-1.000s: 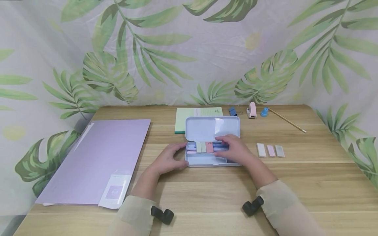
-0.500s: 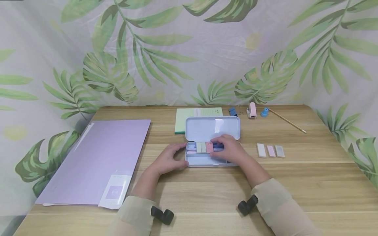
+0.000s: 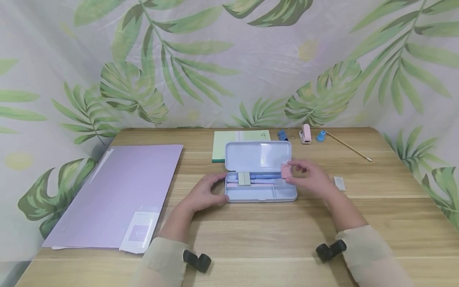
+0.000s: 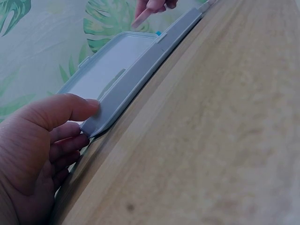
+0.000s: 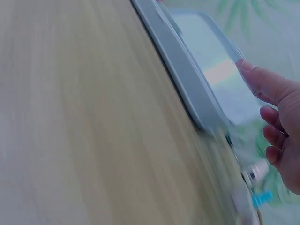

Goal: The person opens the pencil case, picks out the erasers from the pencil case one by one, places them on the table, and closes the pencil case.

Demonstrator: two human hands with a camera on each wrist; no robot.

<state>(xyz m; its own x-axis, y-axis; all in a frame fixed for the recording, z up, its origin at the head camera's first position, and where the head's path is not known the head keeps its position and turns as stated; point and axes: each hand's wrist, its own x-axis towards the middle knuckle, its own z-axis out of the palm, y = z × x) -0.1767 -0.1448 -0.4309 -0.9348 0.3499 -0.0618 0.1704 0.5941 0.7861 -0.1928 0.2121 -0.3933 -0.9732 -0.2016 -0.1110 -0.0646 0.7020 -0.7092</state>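
An open pale blue pencil case lies at the middle of the table, lid tipped back. My left hand holds its left end, and the left wrist view shows the thumb on the case's front corner. Above the case's right end, my right hand pinches a small pink eraser between thumb and fingers. Inside, two pale green blocks lie across blue and lilac pens. In the right wrist view my thumb overlaps the lid and hides the eraser.
A large purple folder lies on the left. Behind the case are a green notepad, blue binder clip, pink stapler, small blue cone-shaped piece and pencil. A greyish eraser lies beyond my right wrist.
My right hand has lifted the pink eraser off the pens and carried it right, over the case's end. The hand now covers two erasers on the table. The left hand stays put.
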